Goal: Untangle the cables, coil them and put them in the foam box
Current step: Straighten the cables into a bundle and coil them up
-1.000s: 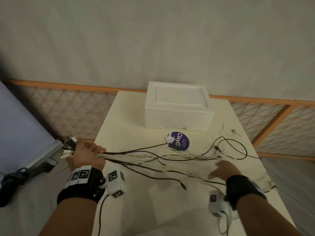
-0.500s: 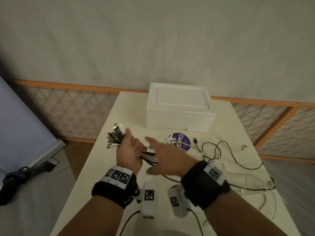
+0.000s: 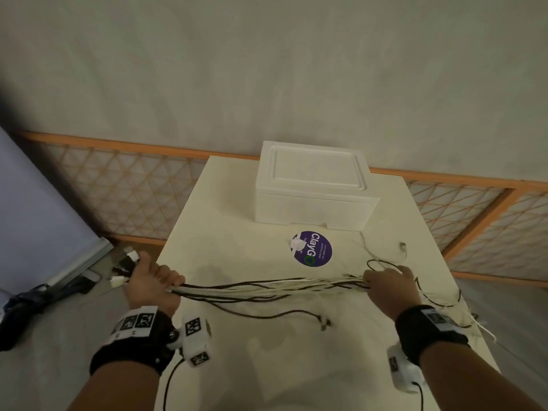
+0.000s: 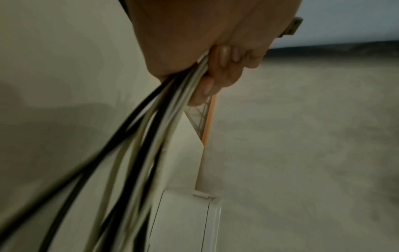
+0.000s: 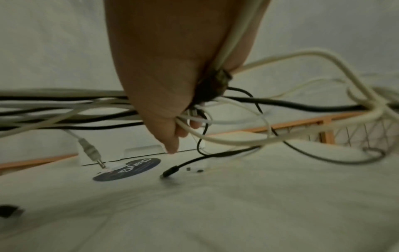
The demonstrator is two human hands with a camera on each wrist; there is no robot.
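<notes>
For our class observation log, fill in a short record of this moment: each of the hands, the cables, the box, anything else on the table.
left hand: grips the bundle of cables near their plugs, off the table's left edge
right hand: fingers curled round the same cables further along
cables: black and white, stretched between the hands; loose ends lie tangled on the table at right
box: white foam, lid on, at the table's far end
sticker: purple, round, in front of the box

Left hand (image 3: 152, 281) fisted, fingers (image 4: 218, 71) curled tight, held out past the left desk (image 3: 237, 232) edge. Right hand (image 3: 388, 287) extended to the right, fingers (image 5: 172, 136) curled under, palm down. Both forearms spread wide apart.
</notes>
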